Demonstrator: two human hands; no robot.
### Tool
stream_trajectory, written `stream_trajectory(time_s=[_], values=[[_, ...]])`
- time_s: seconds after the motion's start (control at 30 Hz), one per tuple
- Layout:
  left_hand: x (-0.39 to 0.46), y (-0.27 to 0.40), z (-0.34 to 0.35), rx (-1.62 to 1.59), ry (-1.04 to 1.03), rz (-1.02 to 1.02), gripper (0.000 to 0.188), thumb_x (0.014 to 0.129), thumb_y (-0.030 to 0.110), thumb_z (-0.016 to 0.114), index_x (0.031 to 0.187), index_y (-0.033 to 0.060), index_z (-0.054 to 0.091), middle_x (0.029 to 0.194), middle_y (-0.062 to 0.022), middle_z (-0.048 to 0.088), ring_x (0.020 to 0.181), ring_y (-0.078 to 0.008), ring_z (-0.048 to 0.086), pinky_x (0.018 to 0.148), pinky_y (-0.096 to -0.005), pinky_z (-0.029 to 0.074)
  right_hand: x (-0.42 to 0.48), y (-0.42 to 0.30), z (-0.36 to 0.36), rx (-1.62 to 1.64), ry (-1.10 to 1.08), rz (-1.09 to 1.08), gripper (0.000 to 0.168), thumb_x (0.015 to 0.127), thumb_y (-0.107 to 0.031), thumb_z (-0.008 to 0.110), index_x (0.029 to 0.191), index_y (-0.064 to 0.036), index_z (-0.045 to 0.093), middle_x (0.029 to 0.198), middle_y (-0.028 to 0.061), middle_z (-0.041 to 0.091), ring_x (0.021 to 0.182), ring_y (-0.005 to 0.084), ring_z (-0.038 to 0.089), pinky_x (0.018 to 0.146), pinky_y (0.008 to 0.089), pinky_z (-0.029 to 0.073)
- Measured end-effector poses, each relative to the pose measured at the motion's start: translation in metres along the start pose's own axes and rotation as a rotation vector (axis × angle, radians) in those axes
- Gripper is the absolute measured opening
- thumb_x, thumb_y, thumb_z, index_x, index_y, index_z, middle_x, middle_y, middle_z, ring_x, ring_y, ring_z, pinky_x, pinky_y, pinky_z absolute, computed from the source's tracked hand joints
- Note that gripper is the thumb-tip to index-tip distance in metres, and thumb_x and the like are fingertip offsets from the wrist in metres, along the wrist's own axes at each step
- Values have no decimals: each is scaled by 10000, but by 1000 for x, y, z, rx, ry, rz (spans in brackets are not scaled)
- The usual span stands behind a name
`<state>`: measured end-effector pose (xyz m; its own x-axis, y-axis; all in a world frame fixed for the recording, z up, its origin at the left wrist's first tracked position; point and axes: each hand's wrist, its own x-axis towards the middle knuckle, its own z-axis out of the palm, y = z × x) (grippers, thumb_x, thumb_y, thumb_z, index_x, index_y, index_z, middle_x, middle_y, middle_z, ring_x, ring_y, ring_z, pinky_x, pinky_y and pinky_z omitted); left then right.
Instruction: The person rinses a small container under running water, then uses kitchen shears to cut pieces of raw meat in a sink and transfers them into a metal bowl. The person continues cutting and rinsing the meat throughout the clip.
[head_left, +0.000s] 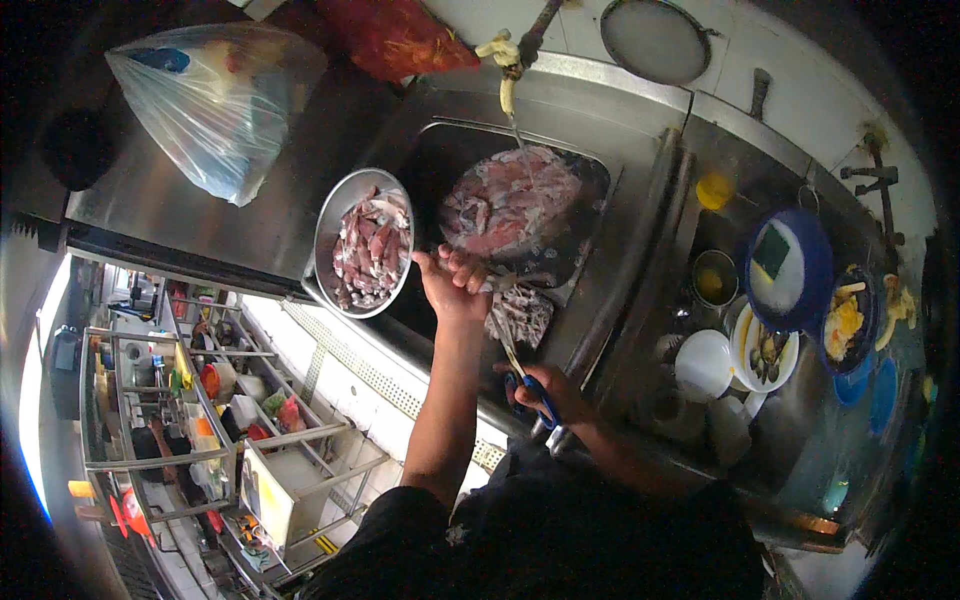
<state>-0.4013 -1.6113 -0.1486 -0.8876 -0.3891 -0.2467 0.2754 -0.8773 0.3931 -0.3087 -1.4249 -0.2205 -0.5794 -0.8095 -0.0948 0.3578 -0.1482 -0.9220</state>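
Observation:
My left hand (456, 283) grips a squid (491, 285) above the front part of the metal sink (611, 191). In my right hand (559, 397) is a pair of scissors with blue handles (510, 345), its blades pointing up toward the squid. Just beyond the blades lies a heap of squid tentacles (523, 311). Behind my left hand, a large mass of pinkish squid (514, 199) sits in the basin under a thin stream from the tap (507, 94). To the left of that hand stands a metal bowl (324, 217) holding cut squid pieces (373, 251).
A tied clear plastic bag (225, 112) rests on the steel counter (176, 232) at left. On the right, a second sink holds a blue-rimmed strainer (817, 225), a white bowl (703, 364) and other dishes. Metal shelving (292, 435) stands lower left, with part of another person (161, 450) beyond.

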Motion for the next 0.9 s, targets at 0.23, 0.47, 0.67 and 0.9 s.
stream_trajectory(time_s=[0.23, 0.47, 0.67, 0.9], values=[[-39, -10, -7, 28, 155, 106, 440, 888, 566, 413, 758, 149, 452, 602, 36, 409, 449, -79, 319, 391, -203, 238, 17, -5, 2, -119, 176, -25, 484, 805, -415, 661, 1027, 9, 591, 690, 39, 588, 619, 89, 549, 543, 245, 433], [-42, 15, -36, 133, 186, 73, 483, 859, 613, 408, 778, 139, 454, 605, 23, 433, 477, -79, 371, 399, -197, 259, 4, -9, 10, -18, 107, 255, 305, 827, -254, 660, 953, 20, 614, 614, 34, 569, 564, 88, 546, 504, 242, 416], [-50, 24, -35, 315, 194, -16, 636, 777, 734, 369, 781, 105, 462, 624, -33, 487, 531, -176, 485, 447, -259, 389, -19, 2, -1, 314, -89, 193, 367, 816, -270, 671, 1071, -12, 613, 752, 42, 632, 594, 125, 571, 564, 256, 456], [-74, -3, -6, 639, 333, -93, 718, 760, 777, 293, 777, 83, 475, 590, -56, 474, 461, -207, 483, 416, -336, 427, -4, -13, -3, 27, -35, 169, 466, 758, -232, 730, 1122, 16, 576, 706, 15, 587, 627, 70, 547, 561, 218, 441]])
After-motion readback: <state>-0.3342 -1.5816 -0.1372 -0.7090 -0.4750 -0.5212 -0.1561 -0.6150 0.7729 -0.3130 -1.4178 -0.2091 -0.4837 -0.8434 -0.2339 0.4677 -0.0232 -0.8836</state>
